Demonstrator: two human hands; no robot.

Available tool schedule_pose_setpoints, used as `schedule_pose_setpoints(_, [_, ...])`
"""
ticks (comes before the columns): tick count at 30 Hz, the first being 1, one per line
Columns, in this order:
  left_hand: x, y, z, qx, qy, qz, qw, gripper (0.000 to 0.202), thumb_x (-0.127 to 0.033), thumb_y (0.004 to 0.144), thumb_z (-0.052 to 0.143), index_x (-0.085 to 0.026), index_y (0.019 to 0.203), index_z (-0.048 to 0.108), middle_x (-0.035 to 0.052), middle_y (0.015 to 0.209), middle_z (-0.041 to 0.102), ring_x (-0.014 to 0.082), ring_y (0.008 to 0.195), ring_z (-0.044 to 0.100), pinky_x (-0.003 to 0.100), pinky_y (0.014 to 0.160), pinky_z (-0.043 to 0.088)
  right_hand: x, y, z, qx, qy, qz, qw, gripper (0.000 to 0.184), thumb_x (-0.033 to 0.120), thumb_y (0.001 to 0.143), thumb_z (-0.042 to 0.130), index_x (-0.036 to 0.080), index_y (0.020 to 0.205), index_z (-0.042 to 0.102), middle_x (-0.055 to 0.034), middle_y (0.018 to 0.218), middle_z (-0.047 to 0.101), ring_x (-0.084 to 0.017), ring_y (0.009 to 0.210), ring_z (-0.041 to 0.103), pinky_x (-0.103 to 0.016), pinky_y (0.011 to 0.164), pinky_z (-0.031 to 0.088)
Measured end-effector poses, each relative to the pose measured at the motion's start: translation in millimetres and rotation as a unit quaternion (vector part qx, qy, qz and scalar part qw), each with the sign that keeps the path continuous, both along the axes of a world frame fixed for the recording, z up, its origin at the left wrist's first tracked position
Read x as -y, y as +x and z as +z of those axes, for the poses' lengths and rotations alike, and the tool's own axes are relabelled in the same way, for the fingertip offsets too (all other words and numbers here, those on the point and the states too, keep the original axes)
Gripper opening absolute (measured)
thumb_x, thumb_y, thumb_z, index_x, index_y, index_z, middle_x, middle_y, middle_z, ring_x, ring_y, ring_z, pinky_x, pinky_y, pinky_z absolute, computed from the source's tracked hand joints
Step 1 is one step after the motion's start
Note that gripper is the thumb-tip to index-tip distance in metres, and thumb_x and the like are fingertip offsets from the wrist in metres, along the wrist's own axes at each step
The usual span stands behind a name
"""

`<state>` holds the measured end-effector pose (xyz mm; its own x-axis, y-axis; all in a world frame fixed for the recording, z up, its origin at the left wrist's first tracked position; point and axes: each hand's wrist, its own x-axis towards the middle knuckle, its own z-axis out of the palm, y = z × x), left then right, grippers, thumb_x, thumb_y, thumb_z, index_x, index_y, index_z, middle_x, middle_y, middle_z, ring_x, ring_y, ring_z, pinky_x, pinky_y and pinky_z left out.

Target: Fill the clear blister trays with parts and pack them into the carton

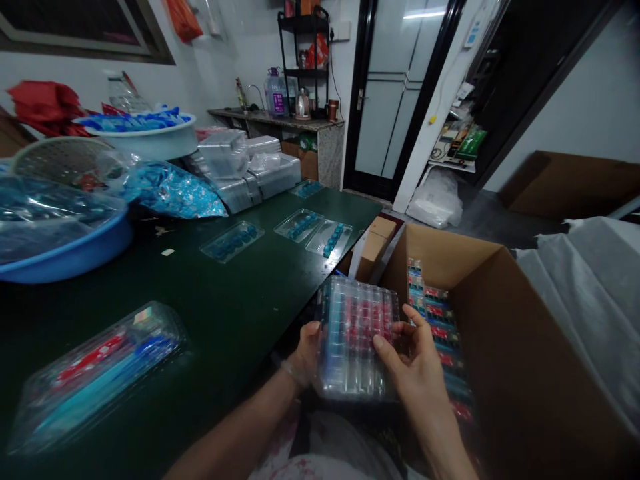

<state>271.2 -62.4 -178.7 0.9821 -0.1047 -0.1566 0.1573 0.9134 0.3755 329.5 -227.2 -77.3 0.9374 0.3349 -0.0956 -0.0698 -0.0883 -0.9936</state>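
Observation:
Both of my hands grip a stack of clear plastic blister packs with red and blue contents, held over my lap at the table's near edge. My left hand clasps its left side with the thumb on top. My right hand holds the right side, fingers wrapped round the edge. Just right of the stack stands an open cardboard box with several similar packs standing in a row inside.
On the dark green table lie a filled blister pack, three clear trays with blue parts, a blue basin, a heap of blue bags and stacked clear trays. White fabric lies at the right.

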Motion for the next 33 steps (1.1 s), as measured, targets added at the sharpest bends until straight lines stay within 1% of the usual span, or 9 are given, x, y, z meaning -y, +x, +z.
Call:
schedule_pose_setpoints(4, [-2,-2,-0.4,0.006,0.004,-0.005,1.000,0.050,-0.046,0.074,0.049,-0.004,0.096,0.066,0.0149,0.084,0.069,0.0327,0.084,0.062,0.042,0.081,0.042,-3,-2,0.6,0.011,-0.020,-0.004,1.000,0.078,0.042,0.067,0.070,0.027,0.131,0.028,-0.0059,0.106,0.043,-0.022,0.090,0.053,-0.036,0.073,0.050])
schedule_pose_setpoints(8, [-4,-3,-4.0,0.011,0.012,0.003,1.000,0.047,-0.046,0.077,0.047,-0.006,0.091,0.068,0.0125,0.078,0.070,0.0300,0.081,0.063,0.040,0.081,0.042,-4,-2,-4.2,0.010,-0.016,-0.003,1.000,0.078,0.040,0.066,0.070,0.028,0.131,0.029,-0.0072,0.109,0.042,-0.025,0.096,0.051,-0.039,0.076,0.049])
schedule_pose_setpoints(13, [-6,-2,-6.9,0.012,0.018,0.005,1.000,0.044,-0.045,0.075,0.050,-0.008,0.088,0.069,0.0112,0.075,0.070,0.0307,0.084,0.063,0.040,0.083,0.042,-4,0,-5.4,0.007,-0.023,-0.004,1.000,0.077,0.041,0.066,0.069,0.026,0.131,0.031,-0.0067,0.107,0.045,-0.023,0.095,0.052,-0.037,0.078,0.049])
schedule_pose_setpoints(17, [-6,-2,-5.3,0.006,0.019,0.001,1.000,0.045,-0.046,0.075,0.050,-0.007,0.085,0.069,0.0119,0.071,0.070,0.0298,0.079,0.064,0.039,0.081,0.043,-7,-1,-3.8,-0.002,-0.021,-0.014,1.000,0.084,0.042,0.062,0.071,0.025,0.134,0.031,-0.0072,0.110,0.048,-0.022,0.091,0.055,-0.035,0.075,0.050])
schedule_pose_setpoints(21, [-5,-3,-0.3,0.000,0.018,0.002,1.000,0.041,-0.044,0.076,0.051,-0.007,0.078,0.069,0.0104,0.064,0.069,0.0259,0.070,0.065,0.035,0.076,0.045,-10,0,-12.1,0.009,-0.044,-0.026,0.999,0.092,0.041,0.057,0.075,0.025,0.135,0.030,-0.0089,0.117,0.045,-0.024,0.096,0.053,-0.037,0.080,0.048])
schedule_pose_setpoints(24, [-4,-3,4.9,-0.003,0.025,0.009,1.000,0.040,-0.042,0.077,0.051,-0.007,0.082,0.069,0.0104,0.066,0.069,0.0255,0.070,0.065,0.035,0.076,0.045,-9,3,-20.8,0.010,-0.047,-0.018,0.999,0.093,0.042,0.058,0.075,0.025,0.136,0.028,-0.0091,0.117,0.045,-0.025,0.101,0.051,-0.039,0.084,0.047])
schedule_pose_setpoints(28, [-4,4,14.3,-0.008,0.048,0.005,0.999,0.039,-0.035,0.078,0.052,-0.009,0.104,0.064,0.0087,0.080,0.070,0.0270,0.083,0.064,0.037,0.082,0.043,-2,13,-20.7,-0.013,-0.027,0.002,1.000,0.095,0.045,0.059,0.074,0.026,0.139,0.025,-0.0097,0.119,0.043,-0.023,0.099,0.053,-0.040,0.085,0.045])
schedule_pose_setpoints(31, [-3,31,32.8,-0.012,0.089,-0.004,0.996,0.034,-0.029,0.076,0.055,-0.010,0.103,0.064,0.0077,0.079,0.070,0.0273,0.083,0.064,0.037,0.082,0.044,12,35,-10.1,-0.033,0.016,-0.028,0.999,0.096,0.049,0.059,0.073,0.026,0.139,0.026,-0.0085,0.114,0.050,-0.023,0.098,0.054,-0.039,0.086,0.043])
schedule_pose_setpoints(33, [5,64,55.3,-0.002,0.139,-0.037,0.990,0.029,-0.024,0.075,0.058,-0.009,0.098,0.065,0.0090,0.077,0.070,0.0267,0.078,0.065,0.036,0.077,0.046,30,60,-1.8,-0.065,0.085,-0.067,0.992,0.088,0.055,0.063,0.068,0.025,0.137,0.030,-0.0054,0.100,0.057,-0.020,0.088,0.056,-0.037,0.079,0.045])
